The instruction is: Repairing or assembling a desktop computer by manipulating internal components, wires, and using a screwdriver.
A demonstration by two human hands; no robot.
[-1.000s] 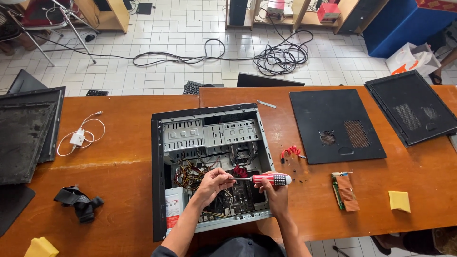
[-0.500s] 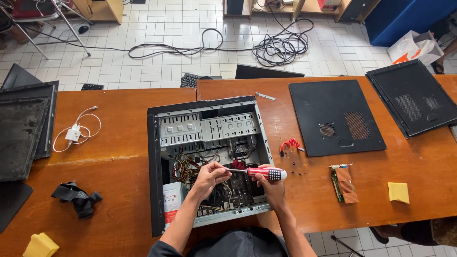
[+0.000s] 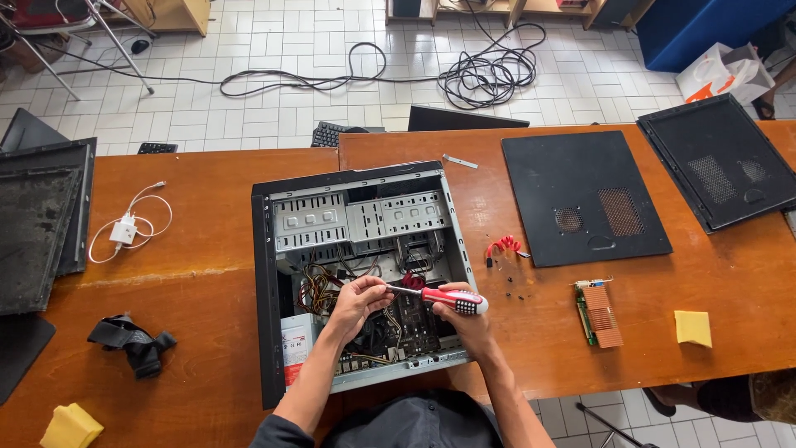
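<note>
An open computer case (image 3: 267,274) lies on its side on the wooden table (image 3: 199,274), drive cages at the far end and the motherboard near me. My right hand (image 3: 461,325) grips the red and black handle of a screwdriver (image 3: 449,299) held level over the case. My left hand (image 3: 358,300) pinches the metal shaft near its tip, above the cables and the board.
Two black side panels (image 3: 582,197) (image 3: 721,158) lie to the right, with a red cable (image 3: 502,245), loose screws, an expansion card (image 3: 597,314) and a yellow sponge (image 3: 692,328). Left: a white charger (image 3: 126,228), a black strap (image 3: 133,342), dusty panels (image 3: 37,224), another sponge (image 3: 70,427). Cables on the floor.
The view has shifted slightly. Both hands and the screwdriver keep nearly the same pose over the case, the left fingers still at the shaft.
</note>
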